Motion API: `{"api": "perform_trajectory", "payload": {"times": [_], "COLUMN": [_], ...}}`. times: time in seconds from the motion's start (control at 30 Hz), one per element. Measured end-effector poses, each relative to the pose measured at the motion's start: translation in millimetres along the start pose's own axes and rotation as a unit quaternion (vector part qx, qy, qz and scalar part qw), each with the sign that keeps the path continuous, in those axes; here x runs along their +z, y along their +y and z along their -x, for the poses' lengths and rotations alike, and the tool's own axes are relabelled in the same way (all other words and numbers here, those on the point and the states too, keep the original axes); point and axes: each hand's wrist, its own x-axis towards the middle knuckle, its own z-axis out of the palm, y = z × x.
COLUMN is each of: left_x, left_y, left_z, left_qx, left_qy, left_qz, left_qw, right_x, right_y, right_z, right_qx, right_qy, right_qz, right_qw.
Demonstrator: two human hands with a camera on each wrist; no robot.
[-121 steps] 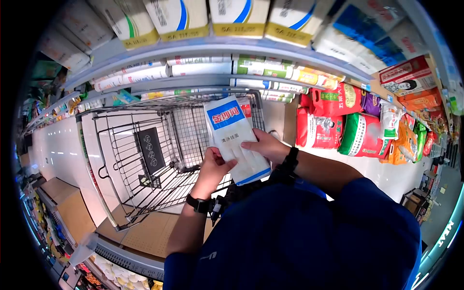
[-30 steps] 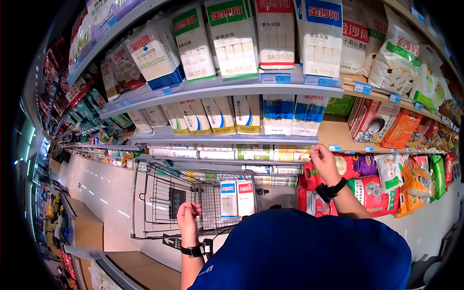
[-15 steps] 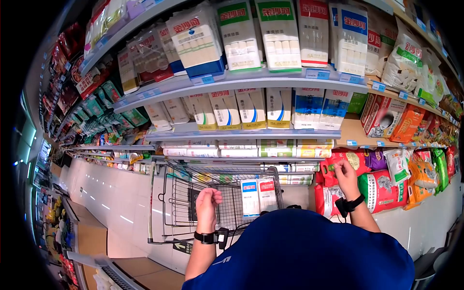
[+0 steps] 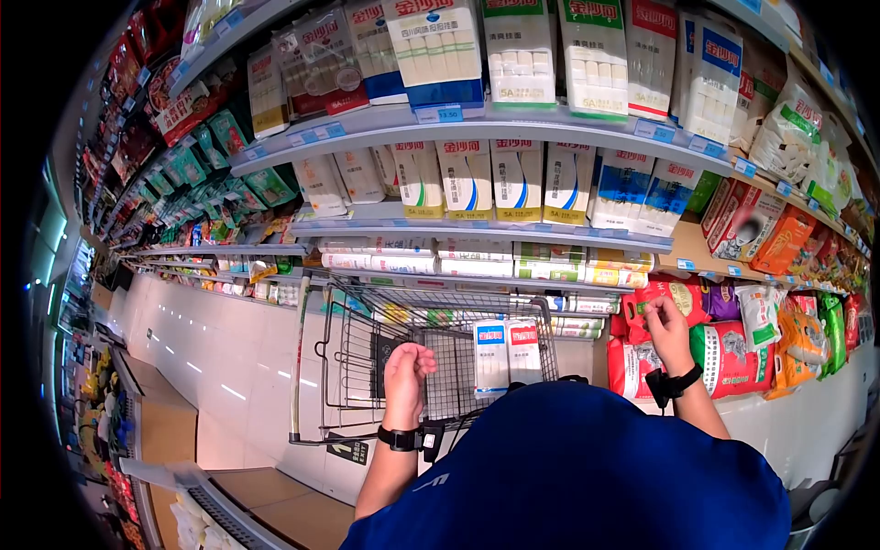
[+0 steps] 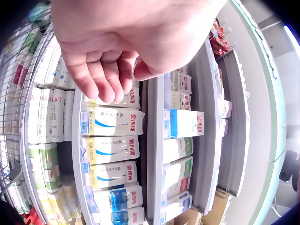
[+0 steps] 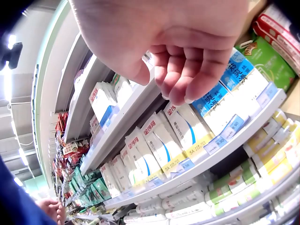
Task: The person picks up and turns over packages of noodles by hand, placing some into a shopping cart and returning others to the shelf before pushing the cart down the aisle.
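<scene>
My left hand (image 4: 406, 380) hovers over the left part of the wire shopping cart (image 4: 332, 367), holding nothing, its fingers loosely curled. My right hand (image 4: 667, 332) hangs in the air to the right of the cart, also bare, and in the head view overlaps the red rice bags (image 4: 632, 367). Inside the cart lie two packs of dried noodles side by side, one with a blue label (image 4: 490, 362) and one with a red label (image 4: 523, 353). In the left wrist view the curled left fingers (image 5: 110, 82) show in front of the shelves; the right wrist view shows the right fingers (image 6: 187, 75) similarly bent.
A shelf (image 4: 550, 124) ahead carries upright noodle packs with green, red and blue labels. Below it stand packs with a blue curve (image 4: 516, 183), then rows of rolled noodles (image 4: 477, 261). Filled bags (image 4: 733, 357) are piled on the right. A cardboard-coloured display (image 4: 275, 504) stands at lower left.
Four seconds ago both hands held the blue-label noodle pack; it now lies in the cart beside the red-label one. Since then the hands have parted, and the head view has turned toward the shelves.
</scene>
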Motion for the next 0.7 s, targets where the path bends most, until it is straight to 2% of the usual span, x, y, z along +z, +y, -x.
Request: {"api": "perform_trajectory", "payload": {"times": [0.5, 0.7], "left_x": [-28, -34], "left_y": [-11, -11], "left_z": [1, 1], "left_qx": [-0.006, -0.009], "left_qy": [0.01, 0.019], "left_qz": [0.037, 0.043], "left_qw": [0.999, 0.999], "right_x": [24, 28], "right_y": [-11, -11], "right_z": [-2, 0], "right_qx": [-0.003, 0.021], "right_qy": [-0.018, -0.015], "right_qz": [-0.036, -0.037], "right_qw": [0.999, 0.999]}}
